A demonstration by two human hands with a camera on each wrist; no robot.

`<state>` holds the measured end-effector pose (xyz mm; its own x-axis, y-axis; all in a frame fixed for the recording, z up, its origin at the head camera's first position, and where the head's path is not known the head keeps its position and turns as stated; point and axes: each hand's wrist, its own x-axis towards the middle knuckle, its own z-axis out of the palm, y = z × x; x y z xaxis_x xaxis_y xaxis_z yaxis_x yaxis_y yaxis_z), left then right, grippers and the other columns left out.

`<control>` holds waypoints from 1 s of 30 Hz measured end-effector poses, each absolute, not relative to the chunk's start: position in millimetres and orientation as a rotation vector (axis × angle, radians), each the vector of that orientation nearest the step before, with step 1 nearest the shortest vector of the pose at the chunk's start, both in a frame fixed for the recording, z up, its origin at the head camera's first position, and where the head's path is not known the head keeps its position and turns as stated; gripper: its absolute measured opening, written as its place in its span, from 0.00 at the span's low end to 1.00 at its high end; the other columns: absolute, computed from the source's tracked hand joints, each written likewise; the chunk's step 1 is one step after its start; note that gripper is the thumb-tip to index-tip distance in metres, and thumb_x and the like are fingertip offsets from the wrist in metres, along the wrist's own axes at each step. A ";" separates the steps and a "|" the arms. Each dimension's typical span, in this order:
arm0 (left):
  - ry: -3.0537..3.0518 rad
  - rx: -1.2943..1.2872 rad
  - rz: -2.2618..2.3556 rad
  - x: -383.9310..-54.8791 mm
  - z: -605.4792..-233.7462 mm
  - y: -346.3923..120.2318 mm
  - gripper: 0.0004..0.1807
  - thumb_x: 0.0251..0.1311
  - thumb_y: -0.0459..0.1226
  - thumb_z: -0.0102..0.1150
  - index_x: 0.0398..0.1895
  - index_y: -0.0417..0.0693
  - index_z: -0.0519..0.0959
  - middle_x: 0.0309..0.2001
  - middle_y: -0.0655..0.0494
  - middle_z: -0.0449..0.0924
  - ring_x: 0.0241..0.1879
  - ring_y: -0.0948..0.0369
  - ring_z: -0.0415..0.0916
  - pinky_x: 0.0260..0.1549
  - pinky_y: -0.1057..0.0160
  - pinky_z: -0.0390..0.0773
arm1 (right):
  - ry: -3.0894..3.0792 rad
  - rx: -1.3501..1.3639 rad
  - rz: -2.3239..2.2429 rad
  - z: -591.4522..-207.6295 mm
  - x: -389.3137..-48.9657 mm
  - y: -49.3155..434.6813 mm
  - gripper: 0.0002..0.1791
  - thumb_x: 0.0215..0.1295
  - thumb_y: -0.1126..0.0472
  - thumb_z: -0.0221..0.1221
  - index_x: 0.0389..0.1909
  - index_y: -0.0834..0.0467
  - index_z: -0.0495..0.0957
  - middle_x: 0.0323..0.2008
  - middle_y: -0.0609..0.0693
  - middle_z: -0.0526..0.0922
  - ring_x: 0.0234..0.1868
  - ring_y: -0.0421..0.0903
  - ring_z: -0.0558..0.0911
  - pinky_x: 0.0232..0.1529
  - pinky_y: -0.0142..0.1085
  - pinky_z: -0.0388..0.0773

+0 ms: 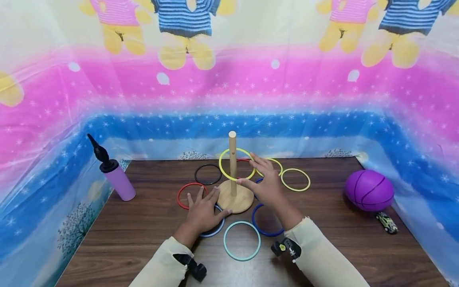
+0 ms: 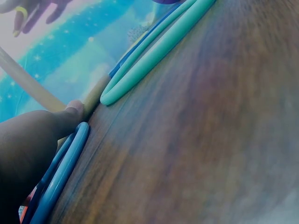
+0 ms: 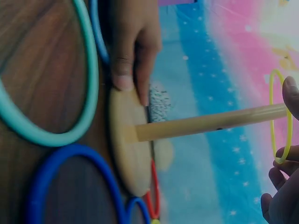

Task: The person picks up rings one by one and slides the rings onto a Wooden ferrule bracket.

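Note:
A wooden stand has an upright peg on a round base. My right hand pinches a yellow ring between thumb and fingers. The right wrist view shows that yellow ring tilted around the upper peg, well above the base. At the base's left side, my left hand touches the edge with extended fingers and thumb. Beneath that hand lies a light blue ring, partly covered. A mint ring and a dark blue ring lie in front of the base.
Left of the stand are a red ring and a black ring. Another yellow ring lies to the right. A purple ball and toy car sit far right; a purple hand pump stands far left.

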<state>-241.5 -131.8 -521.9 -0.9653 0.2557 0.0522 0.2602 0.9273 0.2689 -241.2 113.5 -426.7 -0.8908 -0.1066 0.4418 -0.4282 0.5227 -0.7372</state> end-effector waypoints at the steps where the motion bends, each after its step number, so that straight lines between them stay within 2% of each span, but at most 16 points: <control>1: -3.069 -0.410 -0.433 -241.7 -522.1 -131.9 0.53 0.70 0.75 0.53 0.89 0.55 0.61 0.86 0.53 0.63 0.87 0.34 0.50 0.78 0.16 0.42 | -2.435 0.434 1.319 -429.8 -240.8 113.7 0.47 0.62 0.46 0.80 0.79 0.58 0.74 0.84 0.44 0.69 0.85 0.56 0.64 0.79 0.64 0.69; 6: -3.071 -0.415 -0.428 -241.6 -520.6 -131.3 0.53 0.71 0.74 0.53 0.88 0.55 0.61 0.86 0.53 0.64 0.87 0.34 0.50 0.77 0.15 0.42 | -2.441 0.424 1.327 -444.7 -241.8 116.3 0.47 0.62 0.44 0.80 0.79 0.56 0.74 0.83 0.45 0.70 0.83 0.57 0.67 0.77 0.64 0.72; 13: -3.080 -0.415 -0.425 -240.7 -519.0 -130.7 0.52 0.71 0.73 0.54 0.88 0.54 0.62 0.86 0.53 0.64 0.87 0.34 0.51 0.78 0.16 0.43 | -2.464 0.438 1.411 -458.1 -240.3 117.8 0.47 0.63 0.47 0.80 0.78 0.61 0.73 0.84 0.49 0.69 0.86 0.58 0.63 0.81 0.65 0.65; 18: -3.085 -0.412 -0.420 -240.8 -519.1 -130.7 0.53 0.70 0.74 0.54 0.88 0.54 0.62 0.86 0.53 0.64 0.87 0.35 0.51 0.78 0.16 0.43 | -2.499 0.408 1.400 -466.8 -241.6 116.0 0.47 0.62 0.49 0.81 0.77 0.63 0.74 0.83 0.50 0.69 0.86 0.60 0.63 0.82 0.64 0.64; 22: -3.077 -0.418 -0.435 -240.9 -518.9 -130.8 0.53 0.71 0.74 0.54 0.88 0.54 0.62 0.85 0.53 0.64 0.87 0.34 0.51 0.78 0.16 0.43 | -2.505 0.376 1.409 -474.2 -242.8 115.0 0.47 0.61 0.50 0.81 0.77 0.63 0.74 0.83 0.52 0.71 0.86 0.60 0.63 0.83 0.64 0.62; 26: -3.073 -0.416 -0.442 -240.0 -519.1 -131.3 0.52 0.71 0.73 0.55 0.88 0.54 0.62 0.86 0.53 0.64 0.87 0.34 0.51 0.77 0.16 0.44 | -2.536 0.377 1.430 -483.0 -243.7 113.9 0.47 0.62 0.50 0.81 0.78 0.62 0.73 0.83 0.53 0.69 0.87 0.62 0.59 0.84 0.66 0.58; 30: -3.070 -0.419 -0.441 -239.1 -518.3 -131.6 0.52 0.71 0.73 0.55 0.88 0.54 0.62 0.86 0.53 0.64 0.87 0.34 0.51 0.77 0.16 0.44 | -2.569 0.401 1.414 -490.3 -246.0 112.9 0.46 0.63 0.50 0.80 0.78 0.63 0.73 0.83 0.55 0.69 0.87 0.64 0.59 0.83 0.67 0.59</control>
<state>-239.1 -131.6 -518.3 -0.9641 0.2607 0.0498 0.2642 0.9245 0.2749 -246.0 112.9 -490.3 -0.9471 -0.1464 0.2856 -0.3197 0.5107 -0.7981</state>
